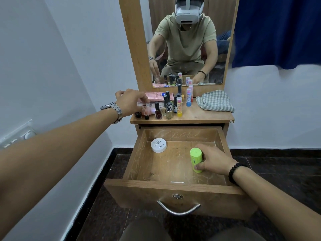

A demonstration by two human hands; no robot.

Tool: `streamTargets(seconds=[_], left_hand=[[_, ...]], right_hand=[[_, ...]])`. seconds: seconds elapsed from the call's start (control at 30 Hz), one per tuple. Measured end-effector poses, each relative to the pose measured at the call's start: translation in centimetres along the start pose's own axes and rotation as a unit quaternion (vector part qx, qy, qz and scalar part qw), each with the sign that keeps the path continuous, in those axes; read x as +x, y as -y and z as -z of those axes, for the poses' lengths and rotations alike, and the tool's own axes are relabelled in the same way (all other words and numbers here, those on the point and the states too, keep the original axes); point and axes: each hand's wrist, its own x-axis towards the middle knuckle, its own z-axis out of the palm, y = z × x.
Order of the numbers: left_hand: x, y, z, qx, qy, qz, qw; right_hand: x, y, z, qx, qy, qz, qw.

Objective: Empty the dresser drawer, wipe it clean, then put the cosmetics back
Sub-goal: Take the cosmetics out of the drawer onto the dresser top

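A wood-framed mirror [187,49] stands upright at the back of the dresser. A blue curtain [278,30] hangs at the upper right against the white wall [78,49]. A white switch plate [17,136] is mounted low on the left wall. The floor [104,214] is dark speckled stone.

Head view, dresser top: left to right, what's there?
Left hand reaching into the bottles → dark red nail polish bottle → yellow-bottomed stick with a printed label → blue-capped white tube → grey-and-white checked cloth.
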Motion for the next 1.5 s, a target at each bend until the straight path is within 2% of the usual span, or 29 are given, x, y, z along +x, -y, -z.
streamTargets(seconds=[0.07, 0.13, 0.23, 0.33, 0.4, 0.43, 0.47, 0.53, 0.57, 0.83, 0.93, 1.07, 1.2, 1.3, 1.5], left_hand=[[-0.5, -0.4, 0.5, 0.026, -0.023, -0.009, 0.999], [-1.3, -1.0, 0.8, 0.019, -0.09, -0.042, 0.995], [-3.4, -2.3, 0.6, -0.022, -0.185, -0.15, 0.971], [-5.9, -3.6, -0.4, 0.009, -0.168, -0.288, 0.943], [-7.3, -4.0, -1.9, 0.051, -0.119, -0.348, 0.928], [-8.0, -4.1, -2.8, 0.065, -0.077, -0.337, 0.936], [-8.7, -4.3, -3.8, 0.063, -0.031, -0.288, 0.955], [-9.4, -4.3, -5.6, 0.021, 0.058, -0.131, 0.989], [-9.4, -4.2, -6.5, 0.001, 0.09, -0.076, 0.993], [-7.2, -5.0, -11.3, -0.02, 0.174, 0.078, 0.981], [-6.5, -5.4, -12.3, -0.025, 0.169, 0.105, 0.98], [-6.1, -6.0, -13.1, 0.029, 0.139, 0.108, 0.984], [-5.8, -5.7, -13.2, -0.058, 0.166, 0.158, 0.972], [-6.0, -5.6, -12.8, -0.089, 0.184, 0.178, 0.963], [-6.9, -6.0, -11.4, -0.173, 0.203, 0.135, 0.954]], right_hand=[[0.0, 0.0, 0.0, 0.0, 0.0, 0.0, 1.0], [0.0, -0.2, -0.1, 0.002, 0.0, 0.0, 1.0], [0.1, -0.4, -0.2, 0.005, 0.004, 0.001, 1.0], [0.1, -0.5, -0.3, 0.006, 0.018, 0.005, 1.0], [0.1, -0.5, -0.4, 0.001, 0.022, 0.005, 1.0], [0.1, -0.5, -0.5, 0.0, 0.021, 0.004, 1.0], [0.1, -0.5, -0.4, 0.005, 0.015, 0.004, 1.0], [0.2, -0.5, -0.1, 0.029, -0.002, 0.004, 1.0], [0.2, -0.5, 0.0, 0.05, -0.008, 0.001, 0.999], [0.2, -0.1, 0.3, 0.256, -0.019, -0.017, 0.966], [0.0, 0.4, 0.6, 0.223, -0.039, -0.019, 0.974], [0.0, -0.1, 1.1, 0.281, -0.043, -0.013, 0.959], [-0.3, -0.7, 2.1, 0.237, -0.077, -0.009, 0.968], [-0.5, -1.1, 2.4, 0.257, -0.097, -0.036, 0.961], [-0.5, -0.9, 3.8, 0.307, -0.177, -0.035, 0.934]])
